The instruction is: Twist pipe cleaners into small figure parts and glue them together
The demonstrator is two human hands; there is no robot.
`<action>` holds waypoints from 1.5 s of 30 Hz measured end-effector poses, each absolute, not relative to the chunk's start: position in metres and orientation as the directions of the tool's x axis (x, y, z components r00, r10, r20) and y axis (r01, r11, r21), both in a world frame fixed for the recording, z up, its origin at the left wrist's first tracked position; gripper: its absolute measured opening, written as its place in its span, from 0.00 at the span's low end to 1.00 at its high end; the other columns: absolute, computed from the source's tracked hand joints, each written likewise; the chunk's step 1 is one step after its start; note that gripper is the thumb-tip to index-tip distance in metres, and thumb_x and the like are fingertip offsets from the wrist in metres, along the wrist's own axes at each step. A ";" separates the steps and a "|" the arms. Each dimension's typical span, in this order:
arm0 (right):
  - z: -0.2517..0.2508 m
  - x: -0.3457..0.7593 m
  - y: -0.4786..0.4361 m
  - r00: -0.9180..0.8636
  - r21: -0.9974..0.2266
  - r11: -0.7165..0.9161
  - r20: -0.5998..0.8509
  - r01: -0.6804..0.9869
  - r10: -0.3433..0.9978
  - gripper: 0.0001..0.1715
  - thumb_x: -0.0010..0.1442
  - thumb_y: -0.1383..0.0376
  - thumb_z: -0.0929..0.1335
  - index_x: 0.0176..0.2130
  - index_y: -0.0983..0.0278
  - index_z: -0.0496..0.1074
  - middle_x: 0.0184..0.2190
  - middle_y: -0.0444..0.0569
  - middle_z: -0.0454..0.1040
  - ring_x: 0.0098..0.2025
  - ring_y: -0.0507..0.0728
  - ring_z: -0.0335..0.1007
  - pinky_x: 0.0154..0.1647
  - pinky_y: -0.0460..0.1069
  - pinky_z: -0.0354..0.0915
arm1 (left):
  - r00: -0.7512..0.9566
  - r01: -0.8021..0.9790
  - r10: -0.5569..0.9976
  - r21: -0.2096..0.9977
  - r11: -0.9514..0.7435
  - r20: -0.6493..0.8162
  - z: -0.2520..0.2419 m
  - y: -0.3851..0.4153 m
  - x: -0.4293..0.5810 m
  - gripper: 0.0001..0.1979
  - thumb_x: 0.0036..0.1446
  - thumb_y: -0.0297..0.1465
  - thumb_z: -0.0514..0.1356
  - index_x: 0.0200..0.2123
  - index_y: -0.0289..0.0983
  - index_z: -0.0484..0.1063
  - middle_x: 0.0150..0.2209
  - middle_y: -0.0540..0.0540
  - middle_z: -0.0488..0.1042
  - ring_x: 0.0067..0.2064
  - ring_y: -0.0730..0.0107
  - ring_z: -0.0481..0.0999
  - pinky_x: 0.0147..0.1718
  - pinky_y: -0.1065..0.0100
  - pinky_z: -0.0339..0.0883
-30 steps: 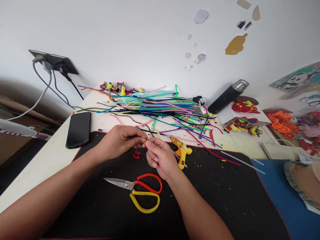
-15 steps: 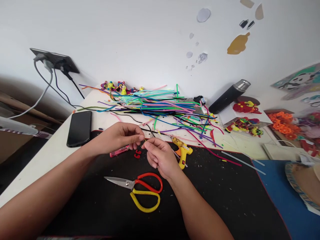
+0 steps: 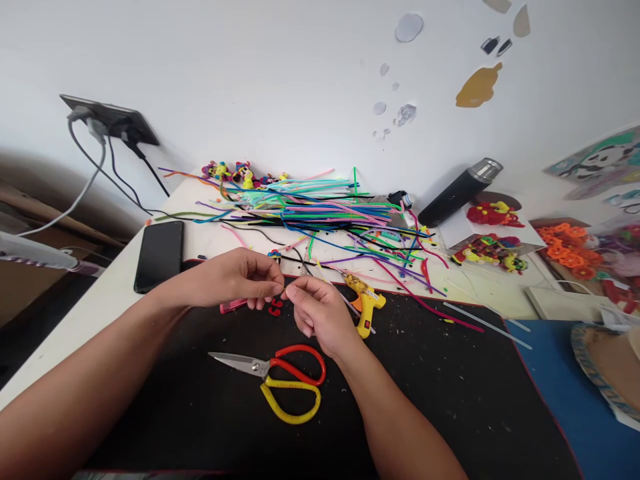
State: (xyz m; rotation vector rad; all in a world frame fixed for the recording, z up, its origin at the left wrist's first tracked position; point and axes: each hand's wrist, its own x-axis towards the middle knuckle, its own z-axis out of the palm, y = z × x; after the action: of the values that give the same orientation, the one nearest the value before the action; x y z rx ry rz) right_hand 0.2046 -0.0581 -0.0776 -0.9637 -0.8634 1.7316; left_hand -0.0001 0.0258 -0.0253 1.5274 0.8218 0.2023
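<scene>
My left hand (image 3: 235, 280) and my right hand (image 3: 320, 313) meet fingertip to fingertip above the black mat (image 3: 450, 400). Both pinch a tiny piece between thumb and fingers; it is too small to name. Just below the fingertips lie a small red piece (image 3: 274, 308) and a pink lighter (image 3: 233, 305). Scissors (image 3: 280, 377) with red and yellow handles lie on the mat in front of my right hand. A yellow glue gun (image 3: 367, 303) rests to the right of my right hand.
A heap of coloured pipe cleaners (image 3: 330, 213) covers the back of the table. A black phone (image 3: 159, 255) lies at the left, a black flask (image 3: 457, 192) at the right. Finished craft figures (image 3: 487, 250) and orange flowers (image 3: 565, 243) sit at the far right. Cables hang from a wall socket (image 3: 107, 120).
My left hand has shifted slightly, and the pink lighter beneath it has come into view. Both hands stay pinched together at the same spot.
</scene>
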 end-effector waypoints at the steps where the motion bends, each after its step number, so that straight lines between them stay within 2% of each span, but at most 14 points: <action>1: -0.077 0.204 -0.058 -0.246 -0.867 -0.310 -0.227 -0.389 0.942 0.20 0.60 0.49 0.78 0.34 0.62 0.78 0.13 0.31 0.57 0.13 0.46 0.50 0.15 0.45 0.47 | 0.715 0.378 0.606 0.922 0.086 -0.349 -0.026 0.026 0.000 0.13 0.61 0.43 0.70 0.36 0.38 0.81 0.25 0.49 0.77 0.24 0.71 0.75 0.19 0.75 0.66; 7: -0.074 0.204 -0.058 -0.246 -0.834 -0.318 -0.226 -0.451 0.943 0.18 0.60 0.52 0.78 0.33 0.63 0.78 0.12 0.30 0.55 0.13 0.46 0.47 0.15 0.44 0.46 | 0.676 0.326 0.669 0.940 0.106 -0.310 -0.028 0.021 0.006 0.14 0.59 0.42 0.71 0.34 0.37 0.79 0.23 0.50 0.76 0.23 0.73 0.72 0.20 0.75 0.65; 22: -0.070 0.205 -0.058 -0.389 -0.630 -0.476 -0.283 -0.614 0.877 0.20 0.56 0.54 0.81 0.33 0.64 0.76 0.11 0.29 0.55 0.13 0.44 0.43 0.15 0.42 0.40 | 0.648 0.143 0.723 0.971 0.191 -0.238 -0.029 0.015 0.019 0.18 0.57 0.42 0.75 0.32 0.34 0.78 0.25 0.51 0.76 0.24 0.76 0.73 0.23 0.77 0.67; 32: -0.077 0.207 -0.060 -0.488 -0.569 -0.533 -0.248 -0.625 0.837 0.19 0.61 0.53 0.79 0.34 0.64 0.75 0.12 0.29 0.54 0.13 0.45 0.42 0.16 0.43 0.40 | 0.652 0.098 0.734 0.981 0.169 -0.191 -0.032 0.012 0.018 0.19 0.60 0.44 0.74 0.34 0.34 0.78 0.27 0.49 0.78 0.25 0.76 0.73 0.24 0.76 0.69; 40: -0.081 0.205 -0.061 -0.565 -0.532 -0.571 -0.196 -0.625 0.801 0.22 0.64 0.50 0.78 0.33 0.63 0.73 0.12 0.28 0.53 0.13 0.46 0.39 0.16 0.44 0.41 | 0.659 -0.009 0.731 0.970 0.242 -0.176 -0.040 0.008 0.024 0.21 0.59 0.46 0.75 0.33 0.34 0.77 0.23 0.50 0.77 0.23 0.77 0.73 0.23 0.77 0.68; 45: -0.081 0.204 -0.061 -0.555 -0.523 -0.556 -0.179 -0.646 0.812 0.23 0.61 0.49 0.80 0.33 0.63 0.73 0.12 0.28 0.54 0.12 0.45 0.38 0.15 0.44 0.39 | 0.625 -0.027 0.767 0.978 0.209 -0.147 -0.040 0.004 0.029 0.20 0.59 0.44 0.75 0.32 0.34 0.76 0.23 0.51 0.76 0.23 0.77 0.73 0.23 0.77 0.69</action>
State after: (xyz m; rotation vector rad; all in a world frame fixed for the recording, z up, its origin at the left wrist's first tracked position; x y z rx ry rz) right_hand 0.2045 -0.0607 -0.0813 -0.5123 -0.5086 2.1460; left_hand 0.0290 0.0036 -0.0396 1.2504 0.7318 0.6267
